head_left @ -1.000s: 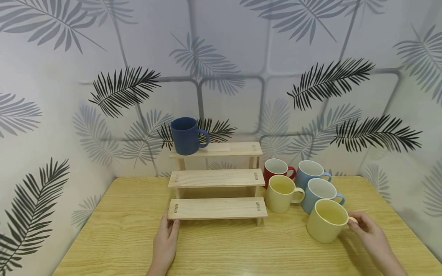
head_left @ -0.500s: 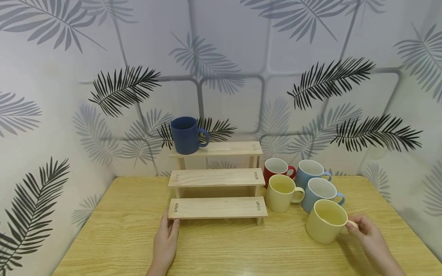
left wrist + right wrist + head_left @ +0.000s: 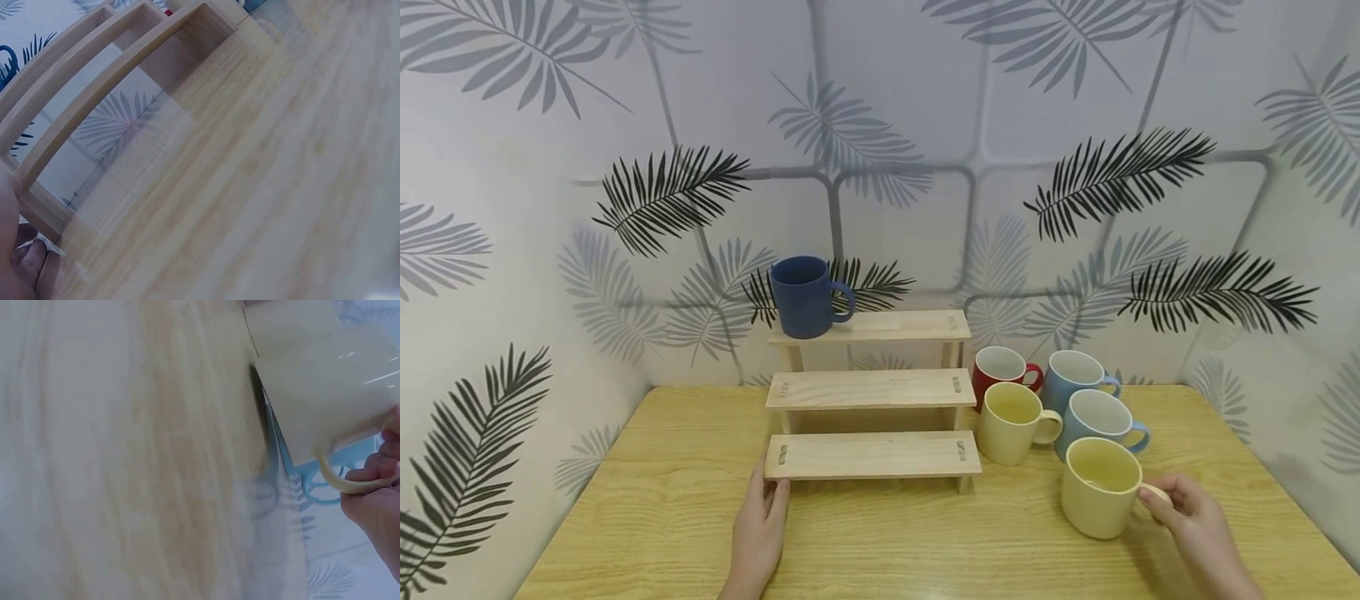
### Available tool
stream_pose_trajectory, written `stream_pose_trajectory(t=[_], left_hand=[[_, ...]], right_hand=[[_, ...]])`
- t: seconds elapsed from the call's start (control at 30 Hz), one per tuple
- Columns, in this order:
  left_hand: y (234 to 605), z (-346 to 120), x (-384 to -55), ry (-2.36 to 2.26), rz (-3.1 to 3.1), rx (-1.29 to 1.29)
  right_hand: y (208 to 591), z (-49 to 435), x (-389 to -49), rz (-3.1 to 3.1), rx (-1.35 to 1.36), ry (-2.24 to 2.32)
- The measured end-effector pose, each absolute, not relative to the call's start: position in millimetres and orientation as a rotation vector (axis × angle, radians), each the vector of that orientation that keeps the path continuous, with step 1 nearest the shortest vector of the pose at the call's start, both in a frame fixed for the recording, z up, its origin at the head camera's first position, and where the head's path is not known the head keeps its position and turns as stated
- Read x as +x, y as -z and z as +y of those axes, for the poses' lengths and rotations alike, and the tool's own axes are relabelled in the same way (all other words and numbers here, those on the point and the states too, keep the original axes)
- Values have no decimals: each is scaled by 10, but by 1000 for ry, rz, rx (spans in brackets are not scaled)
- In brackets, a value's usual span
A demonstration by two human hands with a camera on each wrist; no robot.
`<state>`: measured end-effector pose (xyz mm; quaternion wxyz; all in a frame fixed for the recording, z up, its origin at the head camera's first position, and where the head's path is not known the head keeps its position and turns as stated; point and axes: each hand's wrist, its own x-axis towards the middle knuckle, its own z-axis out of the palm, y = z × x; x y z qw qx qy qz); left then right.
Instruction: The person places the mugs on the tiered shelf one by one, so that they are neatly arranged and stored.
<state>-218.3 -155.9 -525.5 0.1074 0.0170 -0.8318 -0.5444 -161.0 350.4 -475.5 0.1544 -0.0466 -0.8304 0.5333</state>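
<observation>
Handle pinched: the person's right hand has thumb and curled fingers closed on the handle of the near yellow mug, over at the near right of the wooden table, and the mug's base looks just clear of the surface. Across to the left, the left hand grips the near left corner of a three-tier wooden rack, thumb at the front edge, fingers round the left end of the lowest tier. Up on the highest tier, at its left end, stands a dark blue mug, upright, handle pointing right. Off the rack's right end we've got a red mug at the back, white inside, with a second yellow mug just in front. To the right of those, a far light blue mug and a nearer light blue mug, which the held one partly covers; whether that pair touch, I can't tell. Behind everything, a wall printed with grey and black leaves.
</observation>
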Motion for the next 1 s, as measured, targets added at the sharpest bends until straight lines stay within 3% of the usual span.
stream_pose_trajectory(t=[0.6,1.0], left_hand=[[5249,-1575,-2196,1620,-2486,87],[5239,-1561,-2193,1587,-2485,81]], right_hand=[[4555,3175,-1707,-2083,-42,-1734],[4134,2814,-1869,-1922,79,-1866]])
